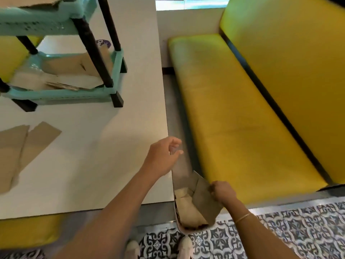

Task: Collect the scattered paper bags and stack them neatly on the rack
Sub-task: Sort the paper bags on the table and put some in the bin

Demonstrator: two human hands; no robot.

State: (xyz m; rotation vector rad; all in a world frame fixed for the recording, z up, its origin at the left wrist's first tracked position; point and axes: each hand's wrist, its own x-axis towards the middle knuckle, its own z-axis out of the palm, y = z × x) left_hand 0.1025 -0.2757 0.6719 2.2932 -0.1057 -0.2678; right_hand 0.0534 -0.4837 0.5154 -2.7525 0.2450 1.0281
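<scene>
— Item one?
— Paper bag (197,204), gaping, hanging off the table's (112,146) near right corner; right hand (222,191) is pinching its rim.
— Left hand (164,156)?
— Hovering, fingers loosely spread (holding nothing). Rack (56,58) far left.

bench (242,113): yellow | rack (56,94): teal (black legs) | paper bags (24,146): brown | floor tiles (280,230): black-and-white pattern

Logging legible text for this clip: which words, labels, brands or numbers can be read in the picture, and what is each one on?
Purple item behind the rack: white lettering, too blurred and partly hidden to read.
Paper bag held by the right hand: no readable print.
Flat paper bags on the table: no print visible.
No other text, numbers or signs can be read.
</scene>
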